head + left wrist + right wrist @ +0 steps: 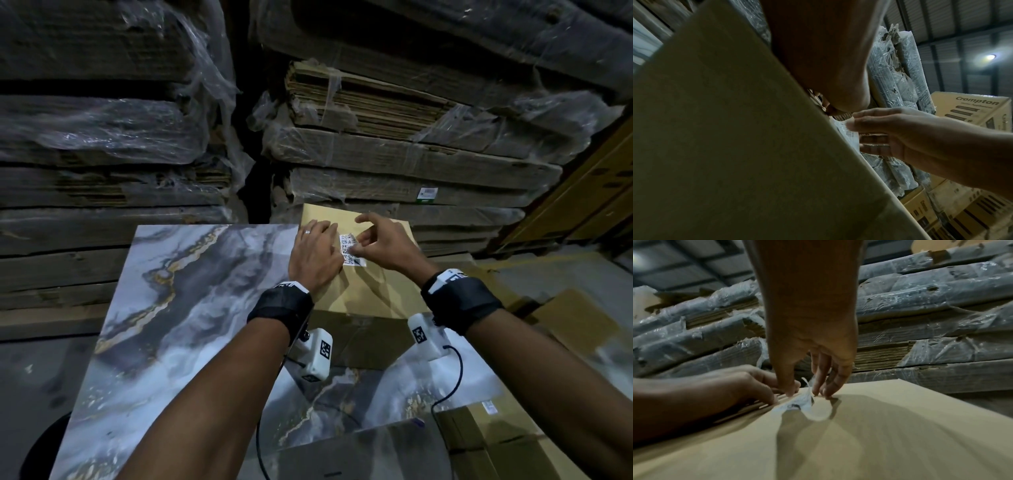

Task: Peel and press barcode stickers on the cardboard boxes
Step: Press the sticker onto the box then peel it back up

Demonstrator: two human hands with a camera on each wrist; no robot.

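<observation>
Leftmost, the left hand [317, 255] is laid flat, fingers straight, on the tan cardboard box [373, 291] at the bench's far right corner. Just beside it, a white barcode sticker [351, 249] with black codes is seen partly curled up from the box top, pinched by the right hand [383, 245].

Illumination: dim overall; corners of the head view fall to near black.
Source: ceiling lamp [990, 57], flared with haze.
Shadows: soft-edged, cast on the cardboard box [879, 434].
Glare: highlights on plastic wrap [102, 126].
Distortion: wide-angle curvature at edges.
Blur: wrist views soft, close surfaces smeared.
</observation>
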